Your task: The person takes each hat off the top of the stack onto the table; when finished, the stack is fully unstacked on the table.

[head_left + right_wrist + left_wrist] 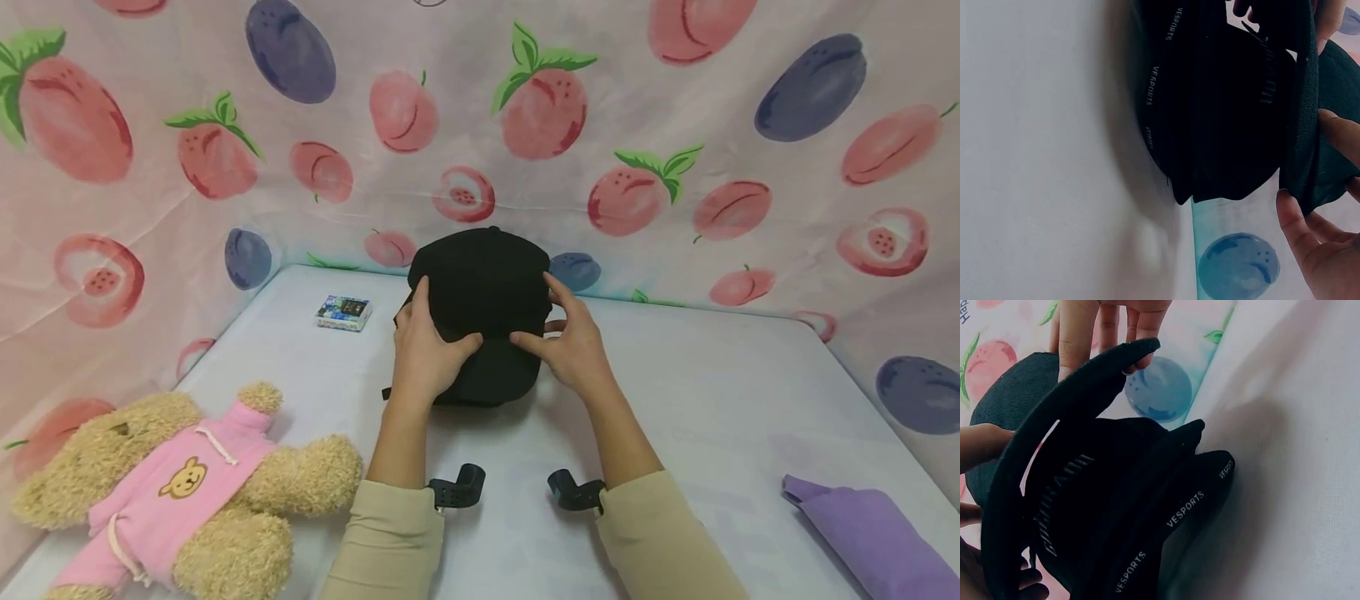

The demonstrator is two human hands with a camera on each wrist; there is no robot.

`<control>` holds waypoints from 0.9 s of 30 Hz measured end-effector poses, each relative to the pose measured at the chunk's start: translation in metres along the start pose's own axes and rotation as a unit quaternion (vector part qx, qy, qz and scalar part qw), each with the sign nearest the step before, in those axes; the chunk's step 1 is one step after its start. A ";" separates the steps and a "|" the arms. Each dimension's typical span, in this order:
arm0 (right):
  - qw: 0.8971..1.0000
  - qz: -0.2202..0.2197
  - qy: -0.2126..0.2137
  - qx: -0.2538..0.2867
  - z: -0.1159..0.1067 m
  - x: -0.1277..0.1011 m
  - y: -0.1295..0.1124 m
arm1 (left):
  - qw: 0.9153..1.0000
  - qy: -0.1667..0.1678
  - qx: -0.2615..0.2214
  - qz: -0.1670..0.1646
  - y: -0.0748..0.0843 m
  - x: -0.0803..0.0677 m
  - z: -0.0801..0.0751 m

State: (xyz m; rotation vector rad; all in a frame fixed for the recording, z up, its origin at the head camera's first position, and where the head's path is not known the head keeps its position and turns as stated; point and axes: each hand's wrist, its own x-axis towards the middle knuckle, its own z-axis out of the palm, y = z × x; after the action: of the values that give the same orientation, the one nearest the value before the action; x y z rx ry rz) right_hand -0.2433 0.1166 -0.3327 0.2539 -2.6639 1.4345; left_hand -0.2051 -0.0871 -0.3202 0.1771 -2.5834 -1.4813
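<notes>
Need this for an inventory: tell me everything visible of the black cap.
The black cap looks like cloth, finely ribbed up close, with a rounded crown, a button on top and a curved brim facing the head camera. The left hand and right hand grip its sides, thumbs at the front. It is over the white table. White VESPORTS lettering shows on black material below the brim, perhaps not the cap's own.

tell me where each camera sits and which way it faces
Head: on the head, facing forward and down at the black baseball cap; left hand, right hand, beige sleeves show.
Left wrist: worn there, facing the cap and VESPORTS lettering below; both hands partly show.
Right wrist: worn there, facing the same from the right; both hands partly show.
Shared: both wrist views show that lettering.
</notes>
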 end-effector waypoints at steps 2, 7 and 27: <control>1.000 -0.002 0.001 0.000 -0.002 -0.001 0.000 | 1.000 0.001 0.001 0.002 0.002 -0.001 0.001; 1.000 -0.005 0.004 -0.007 -0.009 -0.003 -0.001 | 1.000 0.001 0.002 0.006 0.006 -0.002 0.003; 0.999 -0.019 0.023 -0.014 -0.034 -0.018 0.003 | 1.000 -0.003 -0.006 0.030 0.021 -0.010 0.020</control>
State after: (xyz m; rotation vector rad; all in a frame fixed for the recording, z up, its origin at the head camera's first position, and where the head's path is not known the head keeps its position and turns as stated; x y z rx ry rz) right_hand -0.2260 0.1480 -0.3192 0.2636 -2.6256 1.3753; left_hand -0.1992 -0.0579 -0.3126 0.0934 -2.5606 -1.4772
